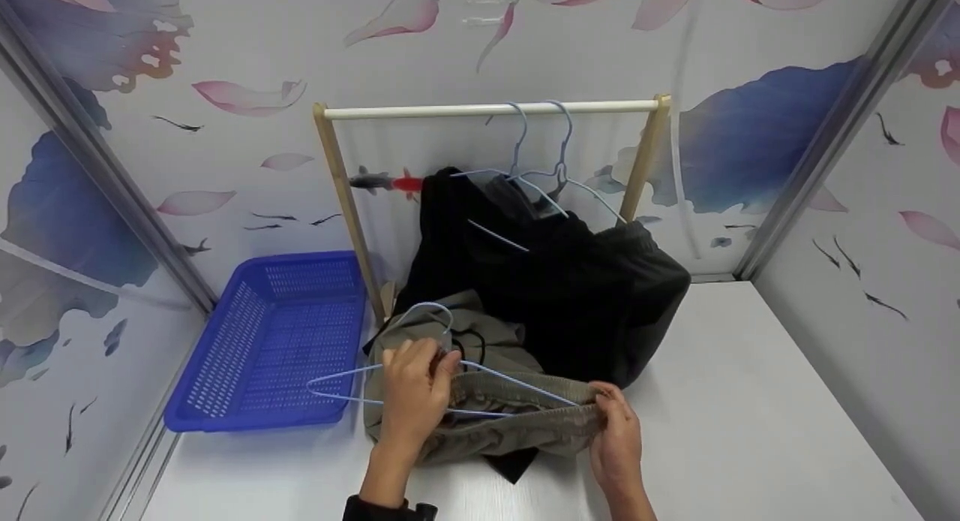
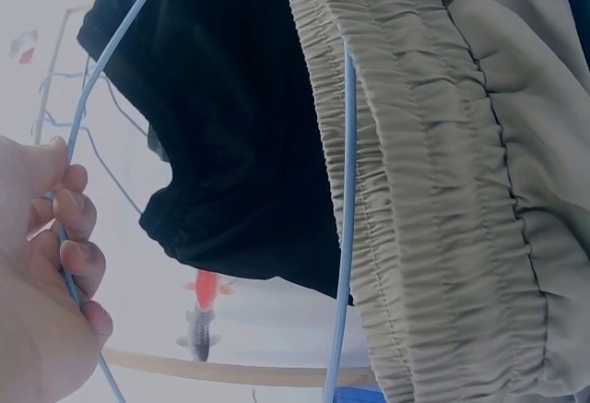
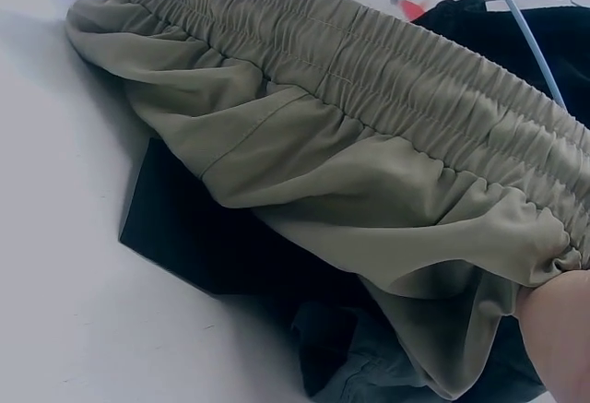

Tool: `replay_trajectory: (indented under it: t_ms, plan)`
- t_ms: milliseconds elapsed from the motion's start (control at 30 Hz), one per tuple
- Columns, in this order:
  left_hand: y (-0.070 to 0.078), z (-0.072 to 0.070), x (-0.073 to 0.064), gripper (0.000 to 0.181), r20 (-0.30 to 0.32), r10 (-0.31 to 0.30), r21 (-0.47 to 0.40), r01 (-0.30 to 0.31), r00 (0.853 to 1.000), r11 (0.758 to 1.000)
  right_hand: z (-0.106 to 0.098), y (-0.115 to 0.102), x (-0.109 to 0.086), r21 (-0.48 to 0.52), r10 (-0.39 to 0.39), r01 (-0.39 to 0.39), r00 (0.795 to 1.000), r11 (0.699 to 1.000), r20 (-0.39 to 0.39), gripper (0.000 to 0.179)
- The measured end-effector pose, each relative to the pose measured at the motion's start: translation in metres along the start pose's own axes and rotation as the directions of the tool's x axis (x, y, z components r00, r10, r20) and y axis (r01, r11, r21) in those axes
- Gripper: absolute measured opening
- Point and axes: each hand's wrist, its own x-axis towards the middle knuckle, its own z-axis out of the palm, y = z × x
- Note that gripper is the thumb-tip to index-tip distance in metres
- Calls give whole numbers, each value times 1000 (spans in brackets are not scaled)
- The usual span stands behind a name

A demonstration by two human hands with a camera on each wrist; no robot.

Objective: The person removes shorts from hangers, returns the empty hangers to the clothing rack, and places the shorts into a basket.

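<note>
My left hand (image 1: pixel 412 386) grips a light-blue wire hanger (image 1: pixel 517 383) near its neck, with the hook rising above the fingers. The hanger's right end lies inside the open elastic waistband of olive-grey pants (image 1: pixel 517 435); its left end sticks out past the cloth. My right hand (image 1: pixel 619 440) pinches the waistband at its right side. In the left wrist view, the left fingers curl round the hanger wire (image 2: pixel 348 191) beside the gathered waistband (image 2: pixel 415 191). In the right wrist view, only part of the right hand (image 3: pixel 558 329) shows at the cloth's edge.
Black pants (image 1: pixel 517 296) hang on blue hangers from a rack with a white rail (image 1: pixel 420 112) and wooden legs, just behind the olive pants. A blue perforated basket (image 1: pixel 255 423) stands left on the white table (image 1: pixel 720 431). Patterned walls enclose the table.
</note>
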Motion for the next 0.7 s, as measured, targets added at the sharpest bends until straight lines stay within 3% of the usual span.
replay_trajectory:
  t_ms: [267, 433, 700]
  plan:
    - [0, -3, -2, 32, 30, -33, 10, 32, 999, 999, 0, -1, -1, 27, -28, 29, 999, 999, -31, 31]
    - [0, -5, -1, 34, 29, -32, 4, 31, 999, 999, -1, -4, -1, 82, -57, 55, 998, 995, 17, 32]
    - [4, -7, 3, 52, 40, 18, 22, -19, 999, 1000, 0, -5, -2, 94, -117, 108, 989, 990, 96, 34]
